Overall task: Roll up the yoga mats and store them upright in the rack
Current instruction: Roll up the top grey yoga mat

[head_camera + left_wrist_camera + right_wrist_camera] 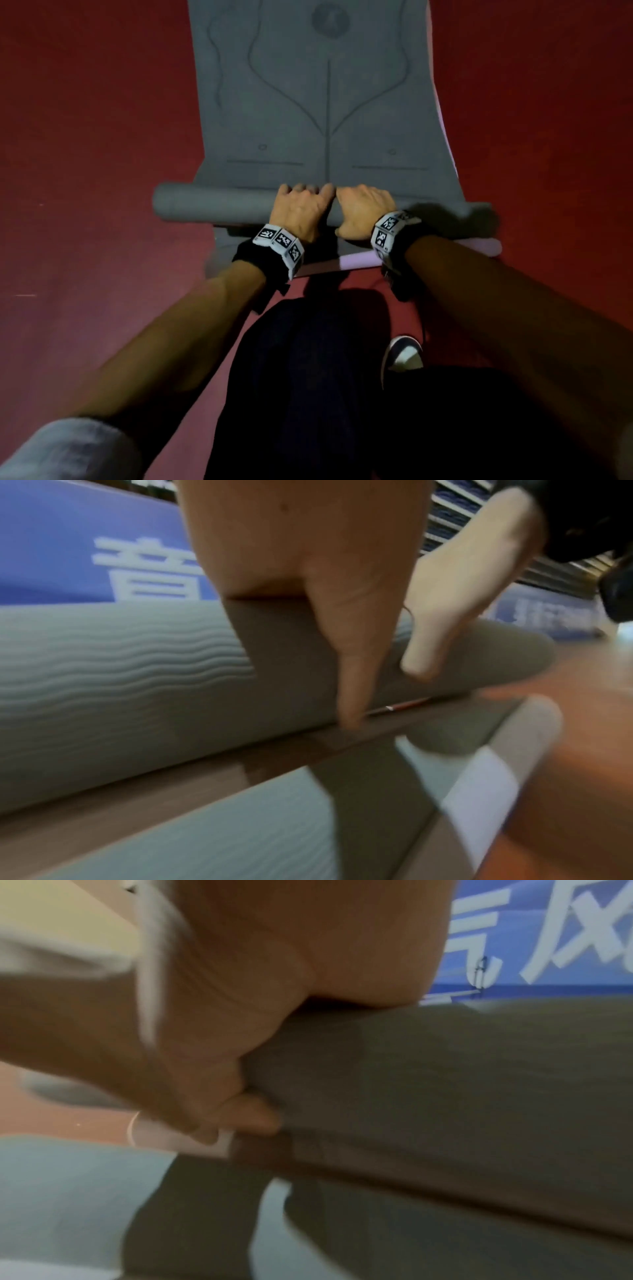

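A: Listing hands first. Left hand: fingers curled over the far side of the rolled part of the grey yoga mat, thumb pointing down the near side to the seam where roll meets flat mat. Grasping the roll.

B: Right hand?

A: Same item, just beside the left, the two nearly touching at the roll's middle. Fingers wrapped over the top and out of sight behind it; thumb pressed against the near face. Clenched round the roll.

B: Location of the mat?

A: On the red floor, directly in front of the person's knees. Rolled portion at the near end; the unrolled length lies flat and runs straight away from the person, printed lines and a round emblem facing up.

B: Long axis?

A: Roll: crosswise, left to right, lying flat, its left end sticking out past the flat sheet's edge. Sheet: lengthwise, away from the person.

B: Other entries?

A: One lilac mat, lying under the grey one, showing along its right edge and at the near end below the wrists. Marker bands on both wrists. One shoe beside the dark trousers. Blue banner with white characters behind the roll, in the wrist views.
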Available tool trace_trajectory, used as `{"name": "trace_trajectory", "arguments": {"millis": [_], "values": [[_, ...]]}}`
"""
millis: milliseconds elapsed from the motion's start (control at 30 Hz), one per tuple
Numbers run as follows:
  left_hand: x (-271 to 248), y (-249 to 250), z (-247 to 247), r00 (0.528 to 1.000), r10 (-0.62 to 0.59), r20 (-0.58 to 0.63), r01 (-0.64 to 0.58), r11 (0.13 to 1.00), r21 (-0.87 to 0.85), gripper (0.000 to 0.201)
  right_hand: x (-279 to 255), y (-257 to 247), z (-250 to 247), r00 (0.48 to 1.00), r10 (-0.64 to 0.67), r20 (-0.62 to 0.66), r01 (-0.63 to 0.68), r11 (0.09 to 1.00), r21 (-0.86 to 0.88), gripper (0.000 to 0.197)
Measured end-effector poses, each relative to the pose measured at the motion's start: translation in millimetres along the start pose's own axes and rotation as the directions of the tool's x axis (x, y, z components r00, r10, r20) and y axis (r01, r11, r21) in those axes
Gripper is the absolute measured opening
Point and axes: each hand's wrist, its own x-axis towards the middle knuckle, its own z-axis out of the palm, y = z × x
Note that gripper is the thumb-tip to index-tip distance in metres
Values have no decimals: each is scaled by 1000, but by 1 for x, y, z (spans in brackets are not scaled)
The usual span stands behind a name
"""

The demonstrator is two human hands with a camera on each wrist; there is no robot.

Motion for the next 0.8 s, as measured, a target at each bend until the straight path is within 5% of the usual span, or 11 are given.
{"name": "trace_trajectory", "arguments": {"millis": [100,233,333,567,667,800], "values": [[3,-3,-4,997,-21,78,24,999,-38,58,1,-3,-3,998,-28,64,26,999,24,55],[8,-12,-12,985,-48,168,64,994,-92,57,-7,-10,10,993,-82,-84,76,994,-75,75],[8,-13,-11,971,-20,240,46,993,-106,56,-8,-16,18,993,-76,-91,67,994,-89,68],[-11,-3,7,998,49,37,-49,999,2,73,-1,-7,4,991,-33,129,30,999,24,49],[-7,-4,1,984,19,176,-8,998,-58,65,1,-7,5,978,-68,195,60,997,49,53],[1,-9,-9,942,23,335,17,993,-115,60,-10,-11,23,993,-119,-2,118,992,-46,74]]}}
